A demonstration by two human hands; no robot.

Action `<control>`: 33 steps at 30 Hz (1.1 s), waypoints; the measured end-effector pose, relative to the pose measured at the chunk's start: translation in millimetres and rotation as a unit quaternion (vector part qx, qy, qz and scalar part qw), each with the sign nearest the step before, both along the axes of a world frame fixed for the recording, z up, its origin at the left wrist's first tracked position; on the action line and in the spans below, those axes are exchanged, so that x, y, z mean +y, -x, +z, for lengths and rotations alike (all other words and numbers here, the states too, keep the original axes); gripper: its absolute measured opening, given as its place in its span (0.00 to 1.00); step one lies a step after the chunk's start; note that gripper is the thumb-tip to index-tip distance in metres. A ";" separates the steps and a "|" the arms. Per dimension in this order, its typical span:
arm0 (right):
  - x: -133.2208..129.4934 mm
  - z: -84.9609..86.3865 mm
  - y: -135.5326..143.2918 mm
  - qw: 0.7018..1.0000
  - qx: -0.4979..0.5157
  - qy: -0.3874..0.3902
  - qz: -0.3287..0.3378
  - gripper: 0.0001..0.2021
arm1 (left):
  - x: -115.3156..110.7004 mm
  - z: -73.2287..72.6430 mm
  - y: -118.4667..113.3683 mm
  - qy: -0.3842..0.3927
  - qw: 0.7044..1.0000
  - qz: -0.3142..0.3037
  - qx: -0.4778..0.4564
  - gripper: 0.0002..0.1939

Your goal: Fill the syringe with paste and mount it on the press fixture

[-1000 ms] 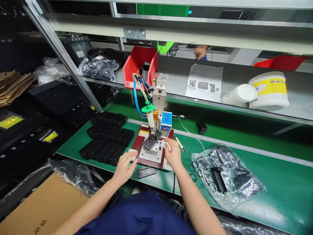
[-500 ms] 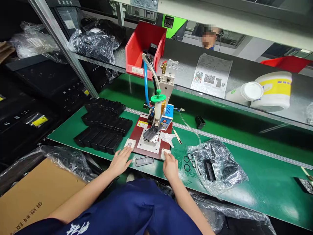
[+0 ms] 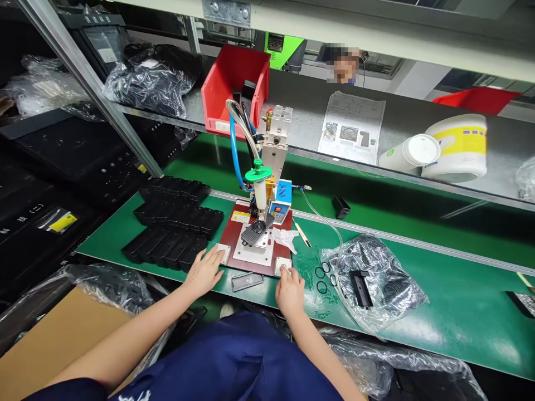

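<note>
The fingers of my left hand (image 3: 204, 274) are stretched out, with the tips on the left button plate (image 3: 223, 253) of a small dispensing machine (image 3: 281, 136). My right hand (image 3: 290, 292) rests with its fingertips on the right button plate (image 3: 283, 266). Neither hand holds anything. Between them, a dark flat part with a round ring (image 3: 253, 233) lies tilted on the machine's metal fixture, right under the nozzle of a syringe (image 3: 259, 192) with a green cap. A grey rectangular frame part (image 3: 247, 281) lies on the bench in front of the machine's base.
Rows of black housings (image 3: 167, 245) stand on the left. To the right are a knife (image 3: 301, 233), white tissue (image 3: 285, 240), black rings (image 3: 321, 273) and a plastic bag (image 3: 388, 289). A red bin (image 3: 213, 92) and white tubs (image 3: 455, 147) occupy the shelf. A person (image 3: 345, 64) is beyond.
My left fingers have moved onto the left button, covering it. My right hand stays at the right button. The whole view has shifted slightly.
</note>
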State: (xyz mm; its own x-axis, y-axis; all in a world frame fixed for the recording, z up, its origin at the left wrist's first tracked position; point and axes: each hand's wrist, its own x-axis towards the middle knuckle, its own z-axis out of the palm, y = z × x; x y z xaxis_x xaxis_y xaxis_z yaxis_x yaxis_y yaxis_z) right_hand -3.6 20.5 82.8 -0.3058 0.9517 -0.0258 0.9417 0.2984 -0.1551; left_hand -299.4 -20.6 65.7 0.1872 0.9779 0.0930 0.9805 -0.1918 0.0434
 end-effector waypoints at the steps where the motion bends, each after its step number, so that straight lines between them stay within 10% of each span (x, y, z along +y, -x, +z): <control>1: 0.2 1.0 1.4 1.000 -0.003 -0.001 -0.005 0.20 | 2.3 4.0 -1.8 0.010 1.000 -0.010 0.014 0.26; 7: 2.9 0.7 3.0 1.000 0.011 -0.005 -0.012 0.19 | 9.8 15.6 -13.4 0.044 0.997 -0.039 0.059 0.31; 33: -30.6 -43.6 -41.1 0.976 0.191 -0.093 -0.053 0.15 | -35.6 -12.6 -20.8 -0.026 0.996 0.069 -0.054 0.22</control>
